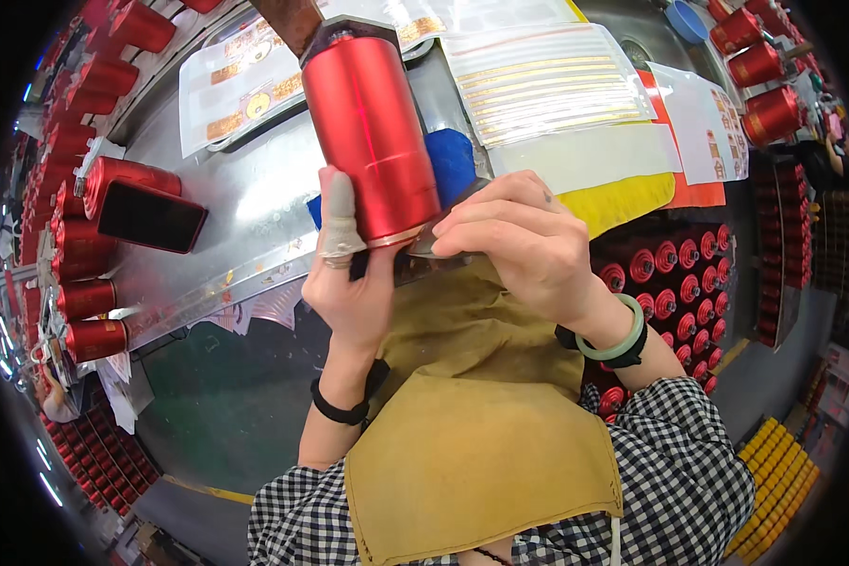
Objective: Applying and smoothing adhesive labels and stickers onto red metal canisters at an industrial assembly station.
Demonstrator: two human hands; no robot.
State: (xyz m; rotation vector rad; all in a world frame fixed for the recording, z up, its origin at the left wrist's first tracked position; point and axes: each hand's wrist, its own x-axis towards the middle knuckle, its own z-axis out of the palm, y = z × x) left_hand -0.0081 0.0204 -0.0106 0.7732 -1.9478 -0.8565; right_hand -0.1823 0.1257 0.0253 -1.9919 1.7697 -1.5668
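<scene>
A shiny red metal cylinder [368,132] slants toward me, its far end against a dark angular holder [347,34] and its near end showing a pale rim. My left hand [344,292] is closed on that near end, one finger in a pale finger cot [342,217] lying along the side. Close by the rim, on the right, my right hand [524,236] pinches a thin dark grey flat piece [424,245], mostly hidden by the fingers. Behind the cylinder lies a blue cloth-like piece [451,160].
Sheets of gold-printed transfers [547,85] and a yellow sheet [623,203] cover the metal table's right side. A black phone [151,217] leans on a red cylinder at left. Rows of red cylinders [665,302] stand at right; a blue bowl [686,21] is at far right.
</scene>
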